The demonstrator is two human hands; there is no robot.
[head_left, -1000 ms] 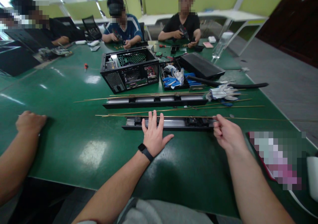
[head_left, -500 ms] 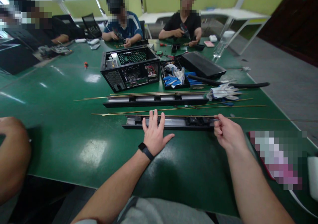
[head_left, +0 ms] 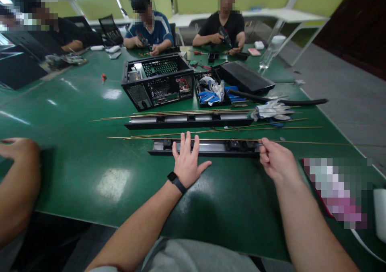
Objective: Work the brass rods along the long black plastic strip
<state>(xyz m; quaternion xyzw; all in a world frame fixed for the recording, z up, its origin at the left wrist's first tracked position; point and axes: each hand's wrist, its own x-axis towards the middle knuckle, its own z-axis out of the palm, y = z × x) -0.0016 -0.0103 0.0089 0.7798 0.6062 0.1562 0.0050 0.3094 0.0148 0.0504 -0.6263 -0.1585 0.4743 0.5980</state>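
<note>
On green tabletop, pinching gold rod in right hand, lengthwise along black channel lying crosswise partly under spread left hand.

A straight black channel, silvery inside and fitted with dark blocks, lies left to right on the green worktop; a thin brass-coloured rod runs along its far edge, overshooting both ends.
</note>
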